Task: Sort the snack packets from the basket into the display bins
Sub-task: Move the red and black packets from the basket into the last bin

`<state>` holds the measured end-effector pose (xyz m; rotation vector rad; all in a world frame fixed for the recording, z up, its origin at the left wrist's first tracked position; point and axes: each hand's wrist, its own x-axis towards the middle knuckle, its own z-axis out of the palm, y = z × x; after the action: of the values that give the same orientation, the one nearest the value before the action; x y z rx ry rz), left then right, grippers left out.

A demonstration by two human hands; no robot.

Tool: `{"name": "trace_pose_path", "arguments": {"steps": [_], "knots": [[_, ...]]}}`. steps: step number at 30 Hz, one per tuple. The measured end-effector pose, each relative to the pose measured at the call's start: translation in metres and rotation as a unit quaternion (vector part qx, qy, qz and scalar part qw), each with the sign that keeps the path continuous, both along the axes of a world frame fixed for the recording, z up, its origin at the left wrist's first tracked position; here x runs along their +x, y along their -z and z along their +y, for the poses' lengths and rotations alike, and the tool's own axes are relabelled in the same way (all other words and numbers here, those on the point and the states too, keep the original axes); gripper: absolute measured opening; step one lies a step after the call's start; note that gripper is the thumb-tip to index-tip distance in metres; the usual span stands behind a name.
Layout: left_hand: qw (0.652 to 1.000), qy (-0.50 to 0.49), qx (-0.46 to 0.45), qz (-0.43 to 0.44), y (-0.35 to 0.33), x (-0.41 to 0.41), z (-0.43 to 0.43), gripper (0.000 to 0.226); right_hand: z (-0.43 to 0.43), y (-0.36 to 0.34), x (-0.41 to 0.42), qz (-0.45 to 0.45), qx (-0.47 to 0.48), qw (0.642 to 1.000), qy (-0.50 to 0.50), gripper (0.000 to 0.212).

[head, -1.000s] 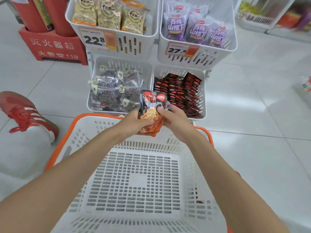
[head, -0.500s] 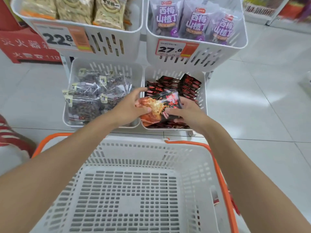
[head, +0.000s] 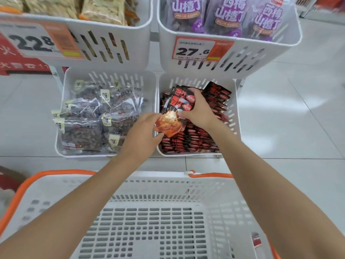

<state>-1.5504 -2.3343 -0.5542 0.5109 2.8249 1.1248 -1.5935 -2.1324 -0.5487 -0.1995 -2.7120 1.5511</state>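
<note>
Both my hands hold one red and black snack packet point(head: 172, 116) over the lower right display bin point(head: 234, 116). That bin is filled with rows of matching red and black packets point(head: 188, 142). My left hand point(head: 141, 136) pinches the packet's near orange end. My right hand point(head: 198, 109) grips its far right edge, fingers curled over the top. The white basket with orange rim point(head: 61, 186) stands below my arms, and its slotted floor shows no packets.
The lower left bin point(head: 62, 109) holds clear bags of dark snacks. Above are a bin point(head: 112, 47) of yellow packets tagged 22.8 and a bin point(head: 242, 55) of purple packets tagged 27.6. A red stand point(head: 16, 66) sits at left. White tiled floor lies at right.
Both hands have carried the red and black packet forward from above the basket to over the lower right bin. The camera has moved closer to the bins.
</note>
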Motion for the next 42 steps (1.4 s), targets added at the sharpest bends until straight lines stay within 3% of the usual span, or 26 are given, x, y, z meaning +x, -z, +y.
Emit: {"name": "trace_pose_path", "arguments": {"steps": [4,8,10,15,18,23,25,35,42], "knots": [[0.998,0.004,-0.063,0.029,0.002,0.001,0.006,0.052,-0.006,0.021,0.0,-0.019,-0.066,0.996,0.048,0.108],[0.992,0.012,-0.123,0.039,0.002,0.003,0.007,0.054,0.01,0.021,-0.005,-0.016,-0.063,0.996,0.057,0.086],[0.988,0.02,-0.145,0.045,0.003,0.004,0.006,0.057,0.019,0.015,-0.007,-0.018,-0.083,0.996,0.041,0.084],[0.976,0.022,-0.212,0.048,0.007,0.003,0.01,0.06,-0.011,0.021,0.002,-0.022,-0.044,0.999,-0.01,0.095],[0.974,0.006,-0.221,0.045,0.009,0.001,0.011,0.057,-0.022,0.031,0.009,0.036,0.012,0.998,0.046,0.094],[0.964,0.011,-0.262,0.05,0.01,0.0,0.012,0.056,-0.02,0.04,0.03,-0.022,0.125,0.991,-0.051,0.103],[0.96,0.02,-0.273,0.052,0.01,0.0,0.012,0.056,-0.018,0.044,0.035,-0.001,0.127,0.992,-0.028,0.096],[0.961,0.027,-0.273,0.042,0.006,0.0,0.012,0.052,-0.03,0.046,0.039,-0.003,0.142,0.99,0.013,0.088],[0.977,0.025,-0.212,-0.003,0.002,0.001,0.004,0.051,-0.023,0.039,0.052,-0.014,0.129,0.991,0.016,0.082]]}}
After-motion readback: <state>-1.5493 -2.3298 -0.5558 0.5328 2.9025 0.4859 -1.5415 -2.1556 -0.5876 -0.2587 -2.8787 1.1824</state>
